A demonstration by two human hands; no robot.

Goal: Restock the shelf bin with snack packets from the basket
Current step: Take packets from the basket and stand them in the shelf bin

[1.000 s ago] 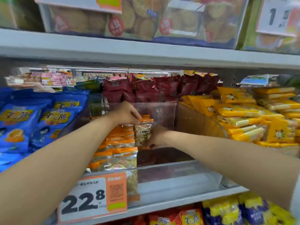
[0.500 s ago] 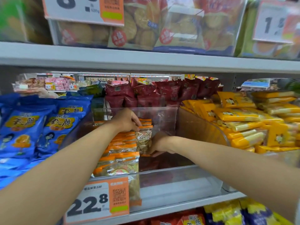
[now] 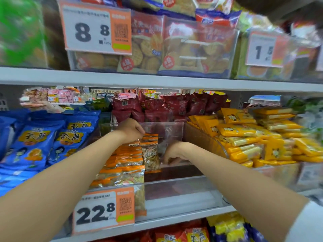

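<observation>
**Right hand comes off; the packet stands under the left hand alone**

The clear shelf bin (image 3: 183,194) sits between the blue bags (image 3: 35,145) on the left and the yellow packets (image 3: 244,135) on the right. Our view has tipped upward, so more of the upper shelf shows than half a second ago. The bin's left half holds the stack of orange-topped packets (image 3: 122,163). Its right half shows bare floor, so we judge there is room for many more. The basket is not in view.

Our left hand (image 3: 130,130) has stayed at the far end of the stack, fingers and thumb pinching the top edge of the upright packet (image 3: 150,155). Our right hand (image 3: 173,152) is what changed. It was against that packet's right side, and now it is just beside it, apart, drawn a little to the right. Its fingers curl down toward the bin floor, and we cannot tell whether they hold anything.

The upright packet stands on its lower edge at the right flank of the stack, touching it. We read the placement as nearly finished: the packet is in the bin, and the freed right hand looks ready to fetch the next one.
</observation>
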